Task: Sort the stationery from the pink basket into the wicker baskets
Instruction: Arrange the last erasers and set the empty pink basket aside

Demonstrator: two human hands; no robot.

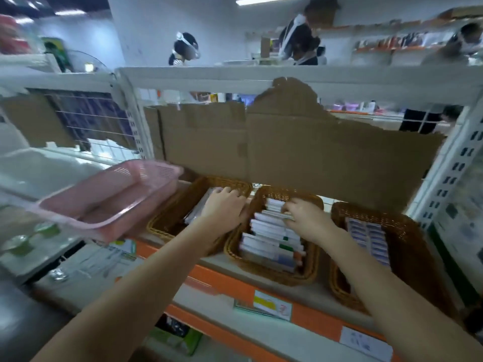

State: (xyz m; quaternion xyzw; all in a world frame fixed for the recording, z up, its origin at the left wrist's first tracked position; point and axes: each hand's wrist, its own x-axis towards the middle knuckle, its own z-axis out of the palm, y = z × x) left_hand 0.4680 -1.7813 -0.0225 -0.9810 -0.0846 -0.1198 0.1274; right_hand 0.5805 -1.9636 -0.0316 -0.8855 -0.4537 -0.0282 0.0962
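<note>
The pink basket (109, 199) stands tilted at the left of the shelf, and I see nothing inside it. Three wicker baskets stand in a row. My left hand (224, 207) lies over the right rim of the left wicker basket (167, 226), fingers bent over the packets in it. My right hand (303, 215) reaches into the middle wicker basket (308, 273) and pinches a white packet (286, 217) at the far end of the stacked packets (271, 244). The right wicker basket (407, 236) holds blue-and-white packets (371, 239).
A brown cardboard sheet (300, 152) backs the shelf just behind the baskets. The shelf edge (230, 286) is orange with price labels. A white perforated upright (449, 173) stands at the right. Green-lidded items (31, 239) lie lower left. People move behind the shelving.
</note>
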